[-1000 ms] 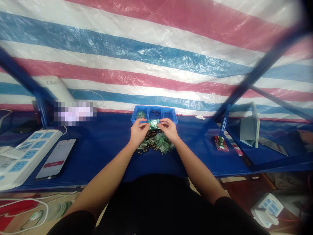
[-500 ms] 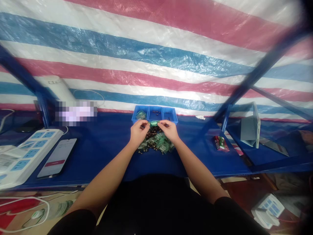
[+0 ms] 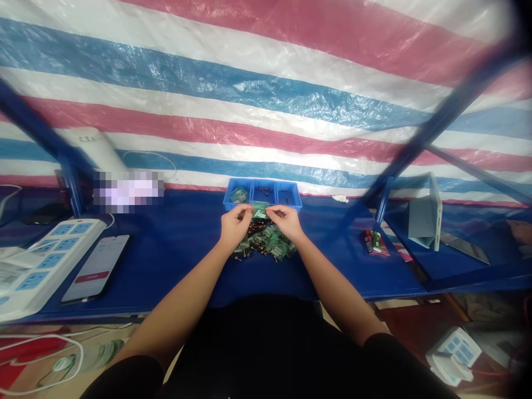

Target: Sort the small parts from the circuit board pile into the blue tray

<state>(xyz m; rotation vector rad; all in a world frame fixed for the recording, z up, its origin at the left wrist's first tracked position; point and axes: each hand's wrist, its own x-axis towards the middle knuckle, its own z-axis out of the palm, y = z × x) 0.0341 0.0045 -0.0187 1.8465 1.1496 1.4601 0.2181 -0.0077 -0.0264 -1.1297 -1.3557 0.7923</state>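
Observation:
A small green-tinted plastic packet with pale pieces showing through it is stretched between my two hands. My left hand pinches its left edge between thumb and fingertips. On the opposite edge, my right hand holds it in the same kind of pinch. Beneath both hands lies a pile of similar green packets, mixed with loose dark and brassy screws. Just beyond my fingers stands a blue three-compartment tray. Green packets lie in its left compartment; a few small screws are in the middle and right ones.
On the left of the blue table are a phone and a white power strip. A small red box lies to the right, near the rack's blue post. Behind hangs a striped plastic sheet.
The packet has turned so that more of its flat face shows, hanging a little taller between my fingers. Both hands stay nearly in place.

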